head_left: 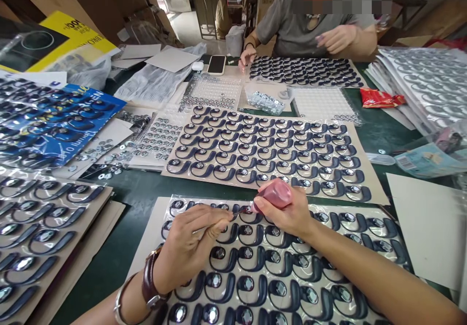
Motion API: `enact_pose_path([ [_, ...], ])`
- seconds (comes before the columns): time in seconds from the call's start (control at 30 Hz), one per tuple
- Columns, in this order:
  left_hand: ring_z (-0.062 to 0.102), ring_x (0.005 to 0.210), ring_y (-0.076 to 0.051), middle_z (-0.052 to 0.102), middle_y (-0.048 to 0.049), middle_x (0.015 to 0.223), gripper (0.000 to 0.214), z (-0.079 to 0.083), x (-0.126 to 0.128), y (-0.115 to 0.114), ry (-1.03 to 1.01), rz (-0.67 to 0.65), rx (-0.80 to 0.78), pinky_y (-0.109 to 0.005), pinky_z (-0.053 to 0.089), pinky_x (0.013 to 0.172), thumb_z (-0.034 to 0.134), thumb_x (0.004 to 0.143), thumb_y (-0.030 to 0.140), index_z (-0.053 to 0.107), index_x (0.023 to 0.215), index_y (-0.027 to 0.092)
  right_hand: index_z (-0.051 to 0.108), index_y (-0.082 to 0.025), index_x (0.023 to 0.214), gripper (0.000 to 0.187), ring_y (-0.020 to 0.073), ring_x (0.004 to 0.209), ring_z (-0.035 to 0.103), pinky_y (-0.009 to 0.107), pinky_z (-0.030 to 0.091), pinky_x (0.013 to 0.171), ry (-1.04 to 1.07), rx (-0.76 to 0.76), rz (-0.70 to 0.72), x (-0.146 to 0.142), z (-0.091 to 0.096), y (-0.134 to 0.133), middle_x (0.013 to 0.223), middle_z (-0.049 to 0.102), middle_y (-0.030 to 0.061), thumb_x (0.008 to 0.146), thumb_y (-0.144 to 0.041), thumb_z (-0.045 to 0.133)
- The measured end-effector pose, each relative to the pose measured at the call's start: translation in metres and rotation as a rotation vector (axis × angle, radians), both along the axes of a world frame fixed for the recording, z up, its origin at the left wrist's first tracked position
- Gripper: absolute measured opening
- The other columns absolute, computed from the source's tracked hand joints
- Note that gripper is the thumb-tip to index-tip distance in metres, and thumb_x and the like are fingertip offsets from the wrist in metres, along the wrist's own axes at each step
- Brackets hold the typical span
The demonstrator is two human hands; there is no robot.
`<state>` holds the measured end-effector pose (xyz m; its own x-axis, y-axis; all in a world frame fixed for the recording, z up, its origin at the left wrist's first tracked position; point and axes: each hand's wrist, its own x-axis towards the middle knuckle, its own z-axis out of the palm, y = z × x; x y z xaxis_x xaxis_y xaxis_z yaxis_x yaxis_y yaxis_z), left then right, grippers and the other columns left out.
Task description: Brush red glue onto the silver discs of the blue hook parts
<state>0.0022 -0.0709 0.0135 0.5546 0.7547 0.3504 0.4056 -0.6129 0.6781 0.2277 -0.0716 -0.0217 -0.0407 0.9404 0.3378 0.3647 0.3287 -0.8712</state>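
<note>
My left hand (pixel 195 235) pinches a thin metal tool (pixel 239 212) between thumb and fingertips. Its tip reaches a dark curved piece in the far row of the near card (pixel 148 237). In my right hand (pixel 297 215) is a soft pink squeeze bottle (pixel 275 193), tilted so its narrow end points down and left, close to the tool's tip. Rows of dark blue curved pieces with shiny round faceted stones (pixel 248 230) lie on this film-covered card. My hands and forearms hide part of it.
Another filled card (pixel 262 145) lies just beyond. Further back are a bag of shiny stones (pixel 268 101), a phone (pixel 216 64) and a red packet (pixel 381 98). Stacked cards flank both sides (pixel 54 218). Across the table sits a person in a grey shirt (pixel 292 28), hands by another card.
</note>
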Motion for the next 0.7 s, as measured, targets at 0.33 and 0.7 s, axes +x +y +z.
enact_pose_path([
  [0.33, 0.064, 0.091, -0.014, 0.068, -0.0048, 0.096, 0.02, 0.025, -0.011, -0.06, 0.018, -0.12, 0.199, -0.029, 0.052, 0.083, 0.053, 0.08, 0.007, 0.062, 0.097, 0.014, 0.058, -0.015, 0.082, 0.027, 0.0137, 0.052, 0.065, 0.021, 0.053, 0.041, 0.274, -0.317, 0.104, 0.032, 0.05, -0.017, 0.065, 0.068, 0.0041, 0.081, -0.042, 0.058],
  [0.7, 0.063, 0.098, -0.018, 0.068, -0.0087, 0.101, 0.028, 0.005, 0.003, -0.179, 0.116, -0.315, 0.528, -0.03, 0.052, 0.09, 0.038, 0.09, 0.013, 0.065, 0.095, 0.007, 0.056, -0.019, 0.096, 0.019, 0.0175, 0.055, 0.067, 0.026, 0.056, 0.048, 0.187, -0.097, 0.062, 0.024, 0.019, -0.176, 0.064, 0.068, 0.0011, 0.077, -0.019, 0.061],
])
